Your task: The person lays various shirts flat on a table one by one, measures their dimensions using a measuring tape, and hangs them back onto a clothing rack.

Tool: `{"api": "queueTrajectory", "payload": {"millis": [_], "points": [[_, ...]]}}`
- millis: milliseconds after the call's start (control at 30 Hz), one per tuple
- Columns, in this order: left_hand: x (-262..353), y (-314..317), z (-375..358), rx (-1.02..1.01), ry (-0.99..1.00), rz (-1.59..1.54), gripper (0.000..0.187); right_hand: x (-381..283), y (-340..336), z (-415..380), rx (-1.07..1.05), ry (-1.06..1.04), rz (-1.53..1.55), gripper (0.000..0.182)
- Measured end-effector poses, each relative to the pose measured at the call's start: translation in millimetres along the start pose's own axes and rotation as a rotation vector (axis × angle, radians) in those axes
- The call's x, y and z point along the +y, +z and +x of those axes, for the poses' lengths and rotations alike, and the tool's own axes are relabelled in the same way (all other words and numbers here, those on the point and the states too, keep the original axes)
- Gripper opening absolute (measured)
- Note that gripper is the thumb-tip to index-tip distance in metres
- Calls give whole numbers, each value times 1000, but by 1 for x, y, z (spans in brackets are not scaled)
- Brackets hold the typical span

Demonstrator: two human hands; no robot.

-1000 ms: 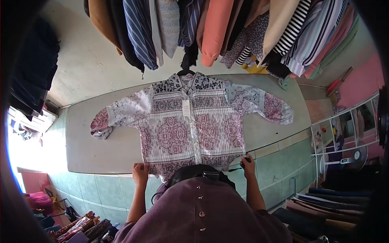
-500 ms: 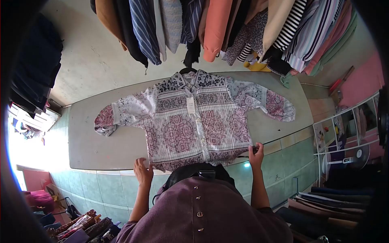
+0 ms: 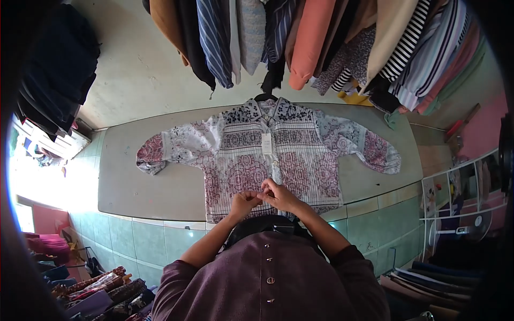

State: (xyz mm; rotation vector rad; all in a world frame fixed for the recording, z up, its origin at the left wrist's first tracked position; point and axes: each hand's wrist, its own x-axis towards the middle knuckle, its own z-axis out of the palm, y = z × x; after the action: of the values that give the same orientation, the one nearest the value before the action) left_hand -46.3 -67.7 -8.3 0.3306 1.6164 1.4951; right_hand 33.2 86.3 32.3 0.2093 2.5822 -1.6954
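Observation:
A patterned white, maroon and black shirt (image 3: pixel 235 144) lies face up with its sleeves spread on a grey table (image 3: pixel 120 184). Its collar is around a black hanger (image 3: pixel 265 97), and a white tag (image 3: pixel 266 144) hangs on its front. My left hand (image 3: pixel 246 204) and my right hand (image 3: pixel 279 196) meet over the lower middle of the shirt, near the button strip. The fingers of both are pinched together. Whatever lies between the fingertips is too small to make out.
Clothes (image 3: pixel 310 45) hang in a row beyond the table. Dark garments (image 3: pixel 59 69) hang at the left. A white rack (image 3: pixel 463 214) and a fan (image 3: pixel 471 227) stand at the right. Folded fabrics (image 3: pixel 433 283) lie lower right, with more cloth (image 3: pixel 101 289) lower left.
Both hands have moved inward from the shirt's lower corners to its lower middle, and their fingers have closed. The camera view has shifted slightly.

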Motion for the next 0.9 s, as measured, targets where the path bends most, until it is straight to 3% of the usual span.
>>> {"api": "queueTrajectory", "payload": {"millis": [33, 133, 167, 200, 233, 267, 300, 400, 500, 733, 800, 900], "points": [[5, -4, 0, 9, -9, 3, 19, 6, 1, 3, 18, -14, -61, 35], [7, -39, 13, 344, 228, 538, 7, 27, -12, 8, -8, 50, -131, 27], [9, -64, 20, 476, 94, 640, 11, 30, -24, 7, 73, 43, -124, 20], [5, -87, 28, 618, 107, 463, 14, 39, -39, 4, 72, 46, -123, 20], [-9, -115, 38, 810, 216, 606, 18, 50, -54, 1, 110, 117, -208, 21], [5, -127, 39, 891, -17, 665, 22, 58, -65, 1, 143, 191, -292, 21], [0, -141, 42, 964, 28, 811, 25, 64, -69, 2, 145, 195, -295, 21], [3, -147, 52, 948, -34, 828, 26, 80, -84, -2, 188, 248, -332, 22], [11, -142, 58, 953, -105, 880, 28, 97, -91, -3, 196, 90, -357, 23], [-7, -159, 64, 954, -84, 812, 26, 119, -210, -44, 368, 287, -631, 15], [-2, -160, 61, 983, -126, 616, 27, 125, -225, -52, 399, 313, -676, 17], [-7, -166, 65, 950, -100, 699, 29, 130, -231, -53, 357, 477, -692, 17]]}}
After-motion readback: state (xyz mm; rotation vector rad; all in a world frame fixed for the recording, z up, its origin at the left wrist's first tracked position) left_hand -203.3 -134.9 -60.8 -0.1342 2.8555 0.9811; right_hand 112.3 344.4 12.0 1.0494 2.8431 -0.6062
